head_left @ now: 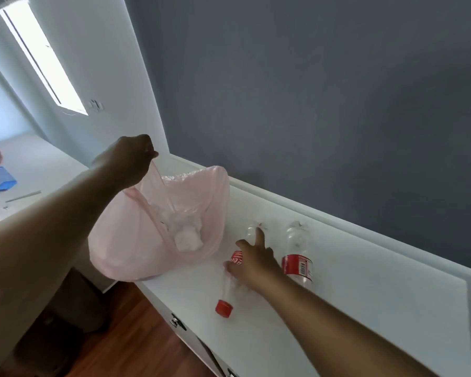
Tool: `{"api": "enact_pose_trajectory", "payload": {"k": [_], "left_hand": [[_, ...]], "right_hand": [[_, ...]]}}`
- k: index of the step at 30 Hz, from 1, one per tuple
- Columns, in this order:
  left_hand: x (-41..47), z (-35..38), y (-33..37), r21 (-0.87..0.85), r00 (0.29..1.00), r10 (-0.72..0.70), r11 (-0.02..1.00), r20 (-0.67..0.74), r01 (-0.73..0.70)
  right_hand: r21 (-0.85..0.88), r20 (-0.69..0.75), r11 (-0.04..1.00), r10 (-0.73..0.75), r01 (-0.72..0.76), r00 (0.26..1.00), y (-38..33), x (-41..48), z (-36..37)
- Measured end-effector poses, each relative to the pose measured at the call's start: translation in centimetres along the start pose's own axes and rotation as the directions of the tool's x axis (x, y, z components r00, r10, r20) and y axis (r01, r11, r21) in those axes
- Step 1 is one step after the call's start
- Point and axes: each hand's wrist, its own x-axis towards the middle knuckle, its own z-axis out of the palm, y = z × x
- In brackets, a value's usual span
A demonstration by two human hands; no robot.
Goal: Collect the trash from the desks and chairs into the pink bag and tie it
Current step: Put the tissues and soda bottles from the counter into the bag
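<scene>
A pink bag (125,240) rests on the left end of a white desk (351,308), its mouth open, with crumpled white trash (186,239) inside. My left hand (132,159) pinches the bag's handles and holds them up. Right of the bag lies an empty clear bottle (235,258) with a red label, its red cap (224,308) pointing toward me. My right hand (252,261) lies over this bottle, fingers spread across it. A second empty bottle (297,263) with a red label lies just to the right, untouched.
A grey wall (310,104) runs behind the desk. Another white desk (38,170) at the left holds a blue object (0,180) and a thin stick. Wooden floor (136,336) and a dark chair (76,303) lie below the desk's front edge.
</scene>
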Motion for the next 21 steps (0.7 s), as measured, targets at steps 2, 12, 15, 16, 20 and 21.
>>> {"api": "enact_pose_trajectory", "payload": {"k": [2,12,15,16,20,21], "left_hand": [[-0.2,-0.2,0.1,-0.031,1.000,0.005,1.000,-0.003,-0.005],[-0.3,-4.0,-1.6,-0.217,0.989,-0.109,0.973,-0.100,0.085],[-0.5,-4.0,-2.0,-0.261,0.981,-0.156,0.957,-0.113,0.122],[-0.5,-4.0,-2.1,-0.272,0.979,-0.167,0.953,-0.119,0.130],[-0.6,-3.9,-2.2,-0.323,0.967,-0.223,0.930,-0.122,0.174],[-0.6,-3.9,-2.3,-0.323,0.968,-0.222,0.930,-0.118,0.173]], "right_hand": [[0.115,-0.033,0.990,0.081,-0.077,0.996,-0.7,0.0,1.3],[0.887,-0.150,0.443,0.006,0.132,0.989,-3.4,0.6,-8.6],[0.928,-0.106,0.325,-0.239,0.183,0.965,-5.0,-1.5,-12.5],[0.935,-0.044,0.314,-0.355,0.164,0.934,-5.6,-2.1,-13.3],[0.915,0.277,0.403,-0.571,-0.029,0.773,-8.1,-2.3,-12.3],[0.891,0.323,0.451,-0.558,-0.047,0.764,-8.8,-2.0,-11.5]]}}
